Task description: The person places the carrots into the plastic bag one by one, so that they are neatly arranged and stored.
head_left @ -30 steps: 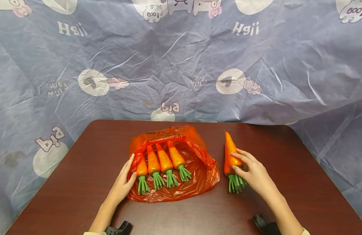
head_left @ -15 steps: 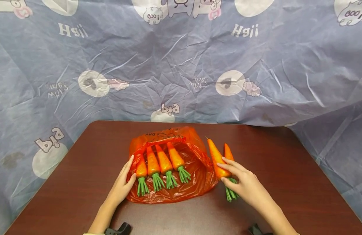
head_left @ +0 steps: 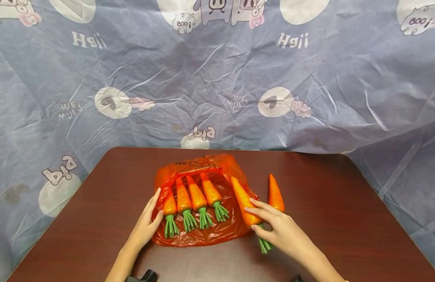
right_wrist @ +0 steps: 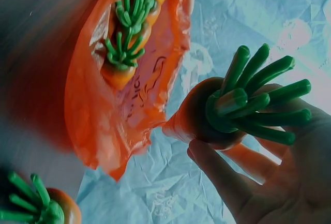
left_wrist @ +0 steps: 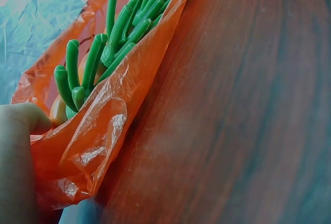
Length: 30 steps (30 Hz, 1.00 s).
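An orange-red plastic bag (head_left: 210, 237) lies on the table with its mouth toward me. Several orange toy carrots (head_left: 183, 196) with green stalks sit side by side inside it. My left hand (head_left: 145, 221) holds the bag's left edge, thumb at the opening in the left wrist view. With thumb and fingertips my right hand (head_left: 279, 229) grips another carrot (head_left: 243, 199) around its thick end. That carrot's tip points away from me and overlaps the bag's right side. Its green stalks (right_wrist: 258, 100) face the right wrist camera.
One more carrot (head_left: 275, 194) lies on the table right of the bag, its stalk end hidden by my right hand in the head view. The dark brown table (head_left: 330, 203) ends at a hanging, printed blue-grey sheet (head_left: 217, 78).
My right hand has lifted one of the two carrots at the right and carried it left to the bag. The other carrot stays behind. The left hand keeps its place.
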Each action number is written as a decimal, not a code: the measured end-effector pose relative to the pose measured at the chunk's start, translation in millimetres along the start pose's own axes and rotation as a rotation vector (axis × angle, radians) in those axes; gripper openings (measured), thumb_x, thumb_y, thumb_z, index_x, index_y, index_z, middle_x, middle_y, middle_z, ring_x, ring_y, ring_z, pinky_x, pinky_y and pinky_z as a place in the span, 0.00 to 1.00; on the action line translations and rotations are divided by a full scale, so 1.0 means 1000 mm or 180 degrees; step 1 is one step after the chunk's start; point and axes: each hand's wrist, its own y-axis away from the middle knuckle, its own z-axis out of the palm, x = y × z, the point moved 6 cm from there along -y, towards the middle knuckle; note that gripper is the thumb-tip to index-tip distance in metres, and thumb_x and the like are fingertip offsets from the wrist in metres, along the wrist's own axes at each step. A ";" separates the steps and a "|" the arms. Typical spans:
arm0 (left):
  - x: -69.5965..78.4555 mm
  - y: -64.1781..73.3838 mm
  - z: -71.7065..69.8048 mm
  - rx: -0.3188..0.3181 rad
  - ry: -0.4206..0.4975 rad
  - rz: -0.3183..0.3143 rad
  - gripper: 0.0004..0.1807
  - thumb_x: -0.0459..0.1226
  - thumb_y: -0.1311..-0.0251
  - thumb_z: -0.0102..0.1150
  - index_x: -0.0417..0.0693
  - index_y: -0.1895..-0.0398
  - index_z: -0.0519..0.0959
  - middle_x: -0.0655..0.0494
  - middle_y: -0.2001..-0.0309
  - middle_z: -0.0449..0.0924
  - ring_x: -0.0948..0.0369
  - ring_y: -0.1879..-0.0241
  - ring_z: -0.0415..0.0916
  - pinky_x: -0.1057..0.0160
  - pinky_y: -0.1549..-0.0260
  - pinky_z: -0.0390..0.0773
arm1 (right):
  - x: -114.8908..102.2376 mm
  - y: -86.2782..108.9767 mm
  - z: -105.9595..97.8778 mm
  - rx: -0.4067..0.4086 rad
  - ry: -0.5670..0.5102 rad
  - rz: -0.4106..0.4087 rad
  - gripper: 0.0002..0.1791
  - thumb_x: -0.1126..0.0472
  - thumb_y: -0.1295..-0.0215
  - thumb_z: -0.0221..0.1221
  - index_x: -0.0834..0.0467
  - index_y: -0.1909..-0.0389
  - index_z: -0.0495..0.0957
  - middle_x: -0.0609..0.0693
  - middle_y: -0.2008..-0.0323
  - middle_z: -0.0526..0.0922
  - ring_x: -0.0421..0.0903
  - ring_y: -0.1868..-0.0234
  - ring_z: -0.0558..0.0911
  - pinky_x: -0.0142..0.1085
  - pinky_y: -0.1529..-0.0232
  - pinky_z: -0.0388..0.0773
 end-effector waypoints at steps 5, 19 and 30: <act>0.001 0.002 0.000 -0.0027 0.0008 -0.0035 0.37 0.35 0.39 0.51 0.61 0.29 0.48 0.47 0.32 0.54 0.80 0.37 0.45 0.87 0.45 0.43 | -0.008 -0.002 0.004 0.0078 -0.0023 -0.0181 0.24 0.61 0.52 0.66 0.45 0.50 0.78 0.45 0.45 0.76 0.46 0.53 0.80 0.38 0.59 0.78; 0.001 -0.004 -0.002 0.0003 0.0008 0.0004 0.37 0.35 0.39 0.51 0.60 0.29 0.48 0.46 0.32 0.55 0.79 0.36 0.45 0.87 0.44 0.43 | -0.008 -0.022 0.027 -0.0461 -0.0083 -0.0025 0.22 0.57 0.46 0.62 0.47 0.48 0.76 0.49 0.43 0.74 0.45 0.57 0.81 0.30 0.67 0.75; 0.001 -0.001 -0.001 0.0007 0.0030 0.0033 0.37 0.33 0.39 0.51 0.58 0.29 0.49 0.44 0.33 0.56 0.80 0.37 0.46 0.88 0.45 0.44 | 0.005 -0.048 0.056 -0.0494 0.0052 0.0083 0.21 0.58 0.46 0.62 0.51 0.48 0.77 0.51 0.43 0.74 0.48 0.59 0.81 0.40 0.62 0.76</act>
